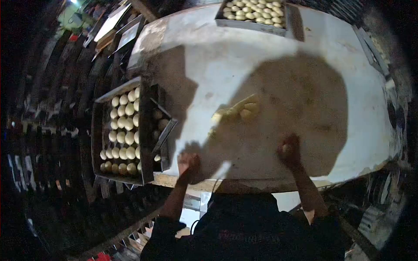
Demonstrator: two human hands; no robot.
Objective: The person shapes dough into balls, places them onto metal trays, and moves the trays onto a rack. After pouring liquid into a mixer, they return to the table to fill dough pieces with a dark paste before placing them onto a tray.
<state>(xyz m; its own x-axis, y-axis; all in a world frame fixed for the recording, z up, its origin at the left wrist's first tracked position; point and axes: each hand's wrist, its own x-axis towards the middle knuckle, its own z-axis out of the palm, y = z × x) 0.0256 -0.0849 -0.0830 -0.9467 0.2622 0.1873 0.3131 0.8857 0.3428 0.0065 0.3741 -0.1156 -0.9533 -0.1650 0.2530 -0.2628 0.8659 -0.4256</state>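
Note:
My left hand point(189, 163) is at the table's near edge, right of the tray of pale balls, with its fingers curled down against the surface. Whatever lies under them is hidden. Farther right, in the shadow, my right hand point(290, 151) is also curled on the table. A small paler patch shows at its fingers, too dim to name. Beyond both hands lie a few pieces of yellowish dough point(246, 112), with smaller scraps to their left. Neither hand touches these pieces.
A tray point(148, 167) holding rows of round, dough-like balls point(126, 124) stands at the left, beside a dark frame point(167, 130). Another filled tray point(252, 25) sits at the table's far edge. The pale tabletop point(213, 82) is partly shadowed. A further tray point(370, 50) shows far right.

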